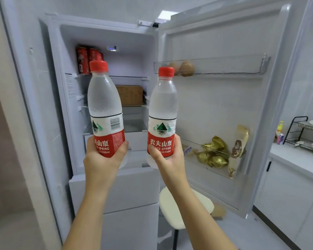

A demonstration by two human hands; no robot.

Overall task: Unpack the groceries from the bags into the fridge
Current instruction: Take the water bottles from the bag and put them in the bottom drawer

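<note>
Currently both grips are closed round bottles. Left grip wraps the red label of a clear plastic, red-capped water bottle. Right grip wraps a second identical water bottle. Both are upright, near but apart, in front of the open white fridge. Red drink cans stand at the top shelf's left edge. Brown eggs sit at the upper door rack's left end.

Red cans on top fridge shelf; brown box on next shelf; 2 eggs in door rack
</note>
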